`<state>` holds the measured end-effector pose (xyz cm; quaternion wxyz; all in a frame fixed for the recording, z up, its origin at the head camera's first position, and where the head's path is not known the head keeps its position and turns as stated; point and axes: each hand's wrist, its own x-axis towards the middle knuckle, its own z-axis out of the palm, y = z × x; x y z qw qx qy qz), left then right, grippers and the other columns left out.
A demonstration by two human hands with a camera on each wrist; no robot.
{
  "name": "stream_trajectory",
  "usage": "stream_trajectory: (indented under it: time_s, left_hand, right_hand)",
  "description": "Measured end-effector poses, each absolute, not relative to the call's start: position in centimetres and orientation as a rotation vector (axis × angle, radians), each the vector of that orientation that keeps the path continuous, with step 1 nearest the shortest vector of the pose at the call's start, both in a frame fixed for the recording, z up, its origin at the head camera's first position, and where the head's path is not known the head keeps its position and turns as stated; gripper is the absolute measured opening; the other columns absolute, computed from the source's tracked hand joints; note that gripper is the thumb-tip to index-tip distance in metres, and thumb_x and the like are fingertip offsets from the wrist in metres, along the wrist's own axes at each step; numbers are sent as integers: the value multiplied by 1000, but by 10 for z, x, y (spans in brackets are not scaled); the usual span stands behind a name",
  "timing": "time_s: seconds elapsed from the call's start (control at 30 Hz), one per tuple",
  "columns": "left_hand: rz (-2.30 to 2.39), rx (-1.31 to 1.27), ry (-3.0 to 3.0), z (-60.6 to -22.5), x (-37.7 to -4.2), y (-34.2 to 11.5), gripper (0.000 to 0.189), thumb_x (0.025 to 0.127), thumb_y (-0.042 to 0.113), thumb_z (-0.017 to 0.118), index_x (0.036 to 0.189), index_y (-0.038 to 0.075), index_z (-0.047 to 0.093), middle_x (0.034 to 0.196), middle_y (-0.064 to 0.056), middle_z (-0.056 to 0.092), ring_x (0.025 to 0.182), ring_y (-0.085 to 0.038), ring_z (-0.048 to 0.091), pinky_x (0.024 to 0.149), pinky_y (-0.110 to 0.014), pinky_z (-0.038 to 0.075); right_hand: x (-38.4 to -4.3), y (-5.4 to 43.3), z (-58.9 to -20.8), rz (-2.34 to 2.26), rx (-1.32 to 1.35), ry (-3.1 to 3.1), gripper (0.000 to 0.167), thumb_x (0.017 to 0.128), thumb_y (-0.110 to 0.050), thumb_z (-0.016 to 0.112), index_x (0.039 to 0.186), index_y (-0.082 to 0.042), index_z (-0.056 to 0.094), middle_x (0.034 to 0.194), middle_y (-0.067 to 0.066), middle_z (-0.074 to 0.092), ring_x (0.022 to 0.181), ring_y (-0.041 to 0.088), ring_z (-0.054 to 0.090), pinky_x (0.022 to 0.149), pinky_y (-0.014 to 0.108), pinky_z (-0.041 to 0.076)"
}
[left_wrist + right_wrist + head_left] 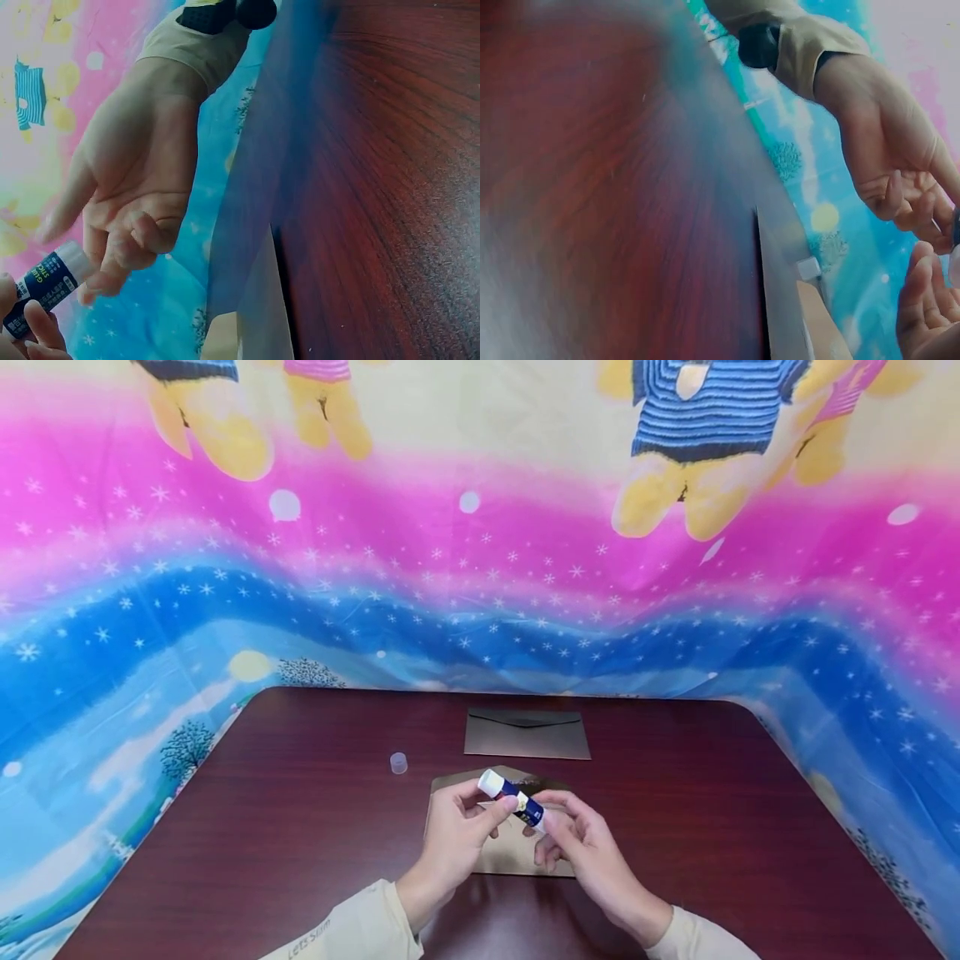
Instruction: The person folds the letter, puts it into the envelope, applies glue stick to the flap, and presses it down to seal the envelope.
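Observation:
A glue stick (pixel 529 811) with a dark blue label and white ends is held tilted between both hands, its uncapped upper end to the left. My left hand (pixel 448 837) pinches its body between thumb and fingers. At its lower end, my right hand (pixel 603 857) has thumb and fingertips around the white base. The left wrist view shows the label of the glue stick (pixel 46 283) and the right hand's palm (pixel 146 165). Below the hands lies a tan envelope (pixel 510 852), its flap pointing away from me, partly hidden by them.
Farther back on the dark red table (pixel 315 827) lies a second, brownish envelope (pixel 528 742) with its flap folded down. A small translucent cap (pixel 398 763) stands left of the envelopes. A printed cloth (pixel 480 568) hangs behind the table and along its sides.

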<state>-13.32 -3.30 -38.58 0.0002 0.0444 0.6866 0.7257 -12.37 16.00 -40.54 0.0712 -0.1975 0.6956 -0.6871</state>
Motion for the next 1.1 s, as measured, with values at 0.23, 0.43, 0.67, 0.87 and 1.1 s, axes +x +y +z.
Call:
stream_trajectory:
  time_s: [0.23, 0.43, 0.67, 0.87, 1.1]
  left_hand:
    - [2241, 165, 2206, -386, -131, -33, 23, 85, 16, 81, 103, 2, 76, 86, -8, 73, 54, -5, 55, 51, -17, 41]
    - [2254, 190, 2205, -385, -130, -32, 22, 86, 14, 80, 103, 0, 76, 86, -12, 72, 51, -7, 55, 51, -17, 41]
    - [2222, 183, 2226, -387, -130, -33, 25, 87, 18, 80, 105, 1, 76, 89, -14, 74, 54, -6, 56, 51, -18, 40]
    - [2261, 149, 2189, -388, -131, -33, 23, 87, 16, 80, 104, 2, 76, 88, -12, 73, 52, -7, 54, 53, -18, 42]
    - [2290, 151, 2152, -386, -130, -33, 23, 87, 15, 80, 104, -1, 75, 85, -8, 72, 51, -6, 54, 53, -17, 40]
  right_hand:
    - [-124, 161, -408, -2021, -606, 2119, 48, 113, -20, 29, 107, 20, 54, 75, -7, 65, 59, 2, 58, 52, 24, 51]
    - [-123, 162, -409, -2088, -596, 2170, 28, 107, -8, 45, 120, 16, 51, 85, -8, 68, 58, 3, 60, 49, 26, 52]
    - [-123, 161, -408, -2008, -615, 2076, 48, 112, -19, 31, 108, 23, 52, 77, -8, 64, 56, 1, 57, 49, 24, 51]
    - [-122, 160, -411, -2040, -684, 2069, 29, 106, -7, 46, 111, 21, 51, 76, -8, 64, 56, 1, 58, 47, 26, 51]
    - [-122, 160, -408, -2022, -607, 1944, 45, 112, -22, 32, 109, 21, 48, 79, -7, 64, 58, 3, 60, 51, 22, 51]
